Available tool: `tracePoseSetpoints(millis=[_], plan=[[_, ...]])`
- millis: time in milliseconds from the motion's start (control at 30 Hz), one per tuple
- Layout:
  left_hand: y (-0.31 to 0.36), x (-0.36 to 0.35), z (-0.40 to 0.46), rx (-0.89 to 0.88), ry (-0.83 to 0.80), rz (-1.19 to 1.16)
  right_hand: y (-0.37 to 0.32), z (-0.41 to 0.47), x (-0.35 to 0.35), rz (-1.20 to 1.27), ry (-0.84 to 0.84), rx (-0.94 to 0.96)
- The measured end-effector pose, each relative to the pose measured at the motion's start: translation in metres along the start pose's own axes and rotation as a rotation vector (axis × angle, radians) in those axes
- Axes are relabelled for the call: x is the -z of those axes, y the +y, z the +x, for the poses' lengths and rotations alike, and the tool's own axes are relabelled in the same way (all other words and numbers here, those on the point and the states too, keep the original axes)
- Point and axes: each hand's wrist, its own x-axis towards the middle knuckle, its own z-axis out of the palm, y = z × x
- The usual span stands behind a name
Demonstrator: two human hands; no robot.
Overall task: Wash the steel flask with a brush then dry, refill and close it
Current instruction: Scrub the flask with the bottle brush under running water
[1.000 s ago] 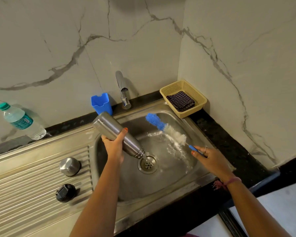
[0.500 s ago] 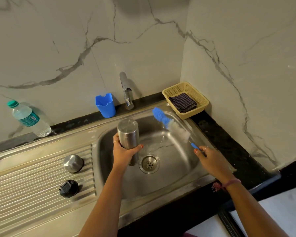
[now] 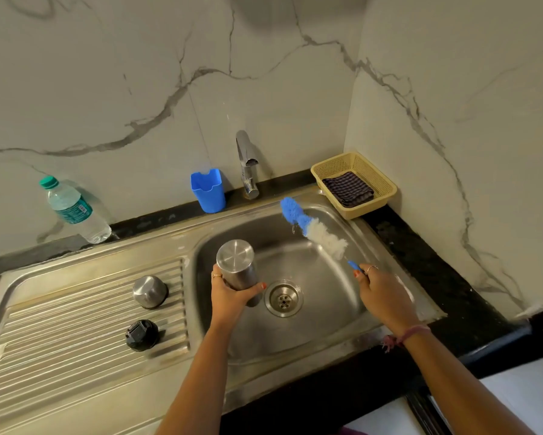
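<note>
The steel flask (image 3: 237,265) hangs upside down over the sink basin (image 3: 326,296), its flat base toward me and its mouth hidden below. My left hand (image 3: 229,291) grips its body. My right hand (image 3: 381,293) holds the blue handle of the bottle brush (image 3: 317,230), whose blue and white bristles point up and away over the right side of the basin, apart from the flask. On the ribbed drainboard to the left stand the steel cap (image 3: 150,291) and the black stopper (image 3: 142,335). A plastic water bottle (image 3: 74,210) stands by the wall at far left.
The tap (image 3: 246,164) rises behind the basin with no water running. A blue plastic holder (image 3: 208,190) stands left of it. A yellow basket (image 3: 380,183) with a dark checked cloth (image 3: 348,189) sits in the right corner. The drain (image 3: 283,298) lies right of the flask.
The flask went from tilted, pouring water out by the drain, to upright and inverted. The water in the basin has drained away. The brush rose a little.
</note>
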Motion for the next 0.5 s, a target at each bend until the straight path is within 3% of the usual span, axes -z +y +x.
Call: tracePoseSetpoints(millis=[200,367,500], plan=[[-0.01,0.013,0.008,0.051,0.006,-0.012,-0.014,-0.008,-0.01,0.043,-0.004,-0.039],[0.0,0.015,0.009,-0.004,0.012,0.01,-0.022,-0.014,-0.015,0.143,0.097,-0.004],[0.001,0.016,0.011,-0.021,-0.003,0.056,-0.015,-0.006,-0.025,0.115,-0.02,-0.074]])
